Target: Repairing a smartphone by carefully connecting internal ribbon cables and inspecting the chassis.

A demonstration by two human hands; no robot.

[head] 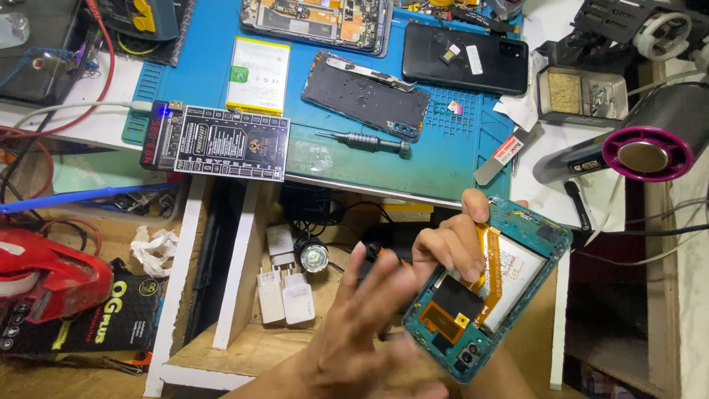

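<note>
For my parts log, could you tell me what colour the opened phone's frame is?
Teal, on the opened phone in the right hand; head view.

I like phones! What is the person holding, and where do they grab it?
The right hand holds an opened teal phone by its upper-left edge. The blurred left hand holds nothing visible.

The phone [491, 288] frame is teal with an orange ribbon (white battery inside); the mat [443, 159] is blue, the tape dispenser [44, 277] red.
</note>
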